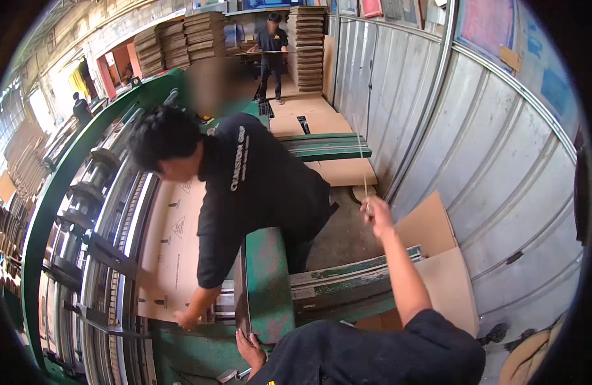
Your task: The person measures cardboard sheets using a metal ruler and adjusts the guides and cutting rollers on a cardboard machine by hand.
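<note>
Cord (364, 176) ×1 in closed R hand (377, 217); open L hand (250, 350) on 1 grn beam (269, 285)

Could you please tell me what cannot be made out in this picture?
All in the head view:
- Bending co-worker: one hand is hidden behind their body.
- Cardboard sheet: its smallest print is too small to read.
- Thin strand at the right hand: its upper end blurs into the background.
- Distant person at far left: too small to tell their activity.
</note>
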Motion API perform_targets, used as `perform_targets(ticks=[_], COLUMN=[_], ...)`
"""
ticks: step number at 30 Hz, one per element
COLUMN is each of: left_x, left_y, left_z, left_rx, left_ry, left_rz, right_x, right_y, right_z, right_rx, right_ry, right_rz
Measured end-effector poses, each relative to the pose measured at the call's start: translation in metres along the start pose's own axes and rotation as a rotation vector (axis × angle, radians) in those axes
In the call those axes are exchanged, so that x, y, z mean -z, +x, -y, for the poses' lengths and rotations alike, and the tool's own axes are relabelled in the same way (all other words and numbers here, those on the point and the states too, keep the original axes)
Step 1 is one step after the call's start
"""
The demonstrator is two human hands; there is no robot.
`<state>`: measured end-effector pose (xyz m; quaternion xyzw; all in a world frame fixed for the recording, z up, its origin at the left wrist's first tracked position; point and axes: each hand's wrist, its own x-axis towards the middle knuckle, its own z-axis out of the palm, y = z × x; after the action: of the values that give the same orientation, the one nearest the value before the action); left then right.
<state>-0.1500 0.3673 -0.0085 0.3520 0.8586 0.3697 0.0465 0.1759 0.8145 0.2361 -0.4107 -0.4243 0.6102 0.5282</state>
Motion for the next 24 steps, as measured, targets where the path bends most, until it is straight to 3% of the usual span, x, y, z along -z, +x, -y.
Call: perform_targets(ticks=[8,12,24], left_x=[-0.002,-0.001,-0.003], left_y=[-0.005,-0.006,-0.004], left_z=[0.002,0.005,0.008], left_rx=[0.013,0.015,-0.019], left_ry=[0.005,-0.007,-0.007], left_rz=[-0.020,-0.027,-0.042], right_x=[-0.011,-0.028,-0.023], right_y=[0.079,0.085,0.068], right_z=[0.116,0.155,0.176], right_rx=[0.116,0.157,0.230], right_ry=[-0.241,-0.205,-0.095], right_rz=[0.003,0.001,0.085])
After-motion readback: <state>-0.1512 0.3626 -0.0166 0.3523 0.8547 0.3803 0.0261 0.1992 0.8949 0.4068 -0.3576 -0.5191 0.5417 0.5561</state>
